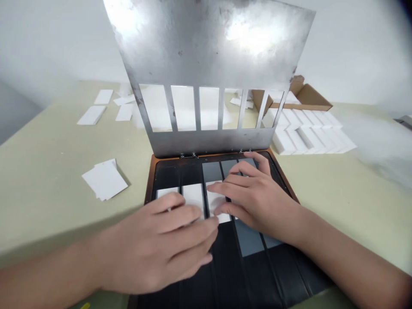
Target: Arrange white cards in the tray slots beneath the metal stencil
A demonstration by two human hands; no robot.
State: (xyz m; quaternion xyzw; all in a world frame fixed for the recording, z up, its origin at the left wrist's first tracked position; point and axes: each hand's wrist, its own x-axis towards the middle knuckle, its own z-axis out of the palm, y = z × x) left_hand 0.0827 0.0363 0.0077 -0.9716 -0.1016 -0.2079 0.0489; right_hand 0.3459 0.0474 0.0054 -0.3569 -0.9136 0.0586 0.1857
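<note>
A black fixture board (228, 274) with long slots lies before me, with a hinged metal plate (206, 56) raised at its back. White cards sit in a row across the slots: the middle card (193, 195), one to its left, and another card (222, 216) to its right. My left hand (161, 240) reaches over the left and middle cards, fingers stretched out; its thumb is mostly hidden. With fingers spread, my right hand (257, 193) rests over the right-hand cards, thumb and index fingertips on the card beneath. Grey strips (247, 238) show in the slots around it.
A loose stack of white cards (106, 180) lies on the table (48, 171) to the left, with more cards (92, 115) farther back. Rows of white card stacks (309, 137) stand at the right before an open cardboard box (315, 96). The raised plate has several rectangular cutouts.
</note>
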